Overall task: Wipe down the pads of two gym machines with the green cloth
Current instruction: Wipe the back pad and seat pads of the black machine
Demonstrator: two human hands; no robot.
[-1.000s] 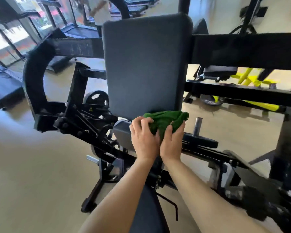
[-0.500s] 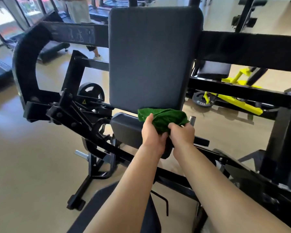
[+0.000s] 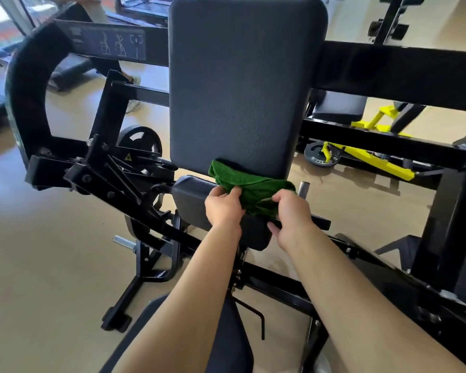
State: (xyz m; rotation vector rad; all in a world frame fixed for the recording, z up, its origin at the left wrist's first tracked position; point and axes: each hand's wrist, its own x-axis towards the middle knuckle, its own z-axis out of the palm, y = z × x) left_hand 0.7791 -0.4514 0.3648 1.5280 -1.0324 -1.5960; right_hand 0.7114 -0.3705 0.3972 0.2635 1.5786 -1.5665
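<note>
Below the back pad (image 3: 242, 84), both hands grip the bunched green cloth (image 3: 246, 184).

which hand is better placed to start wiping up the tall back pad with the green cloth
Probably left. The left hand pinches the green cloth nearer the bunched end that already touches the back pad; the right hand grips its lower, nearer end.

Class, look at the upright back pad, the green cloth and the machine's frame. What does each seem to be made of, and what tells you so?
Upright back pad: probably vinyl or faux leather over padding; dark grey, matte, finely grained, with rounded corners.
Green cloth: likely terry or microfibre; a fuzzy nap, soft bunched folds.
Frame: apparently steel, painted glossy black; straight box sections and visible bolts.
</note>
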